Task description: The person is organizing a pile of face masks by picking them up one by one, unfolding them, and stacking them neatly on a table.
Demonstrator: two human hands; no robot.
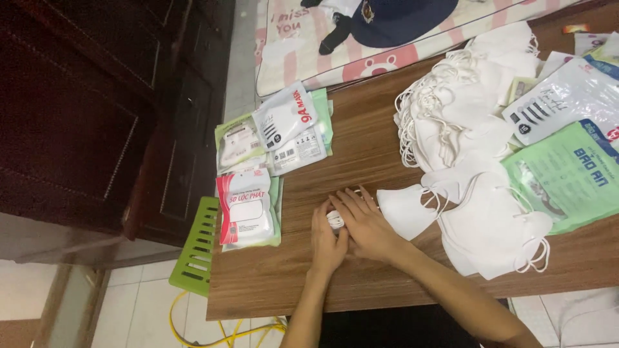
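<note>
Two hands [345, 229], one folded mask [335, 219], five packets [248, 206]

Far left on the wooden table [361, 148]: sealed packs [274, 138], one red-and-white pack [246, 207] nearer, close by the table's left edge. To the right, heaped loose white masks [477, 122], with a green pack [570, 174] and a white pack [567, 96] at the right edge. Beyond the far edge, pink striped cloth [303, 51] under a navy cap [403, 19]; off the left edge, dark cabinet [84, 116], green stool [196, 248], yellow cable [225, 328] on tiles.
</note>
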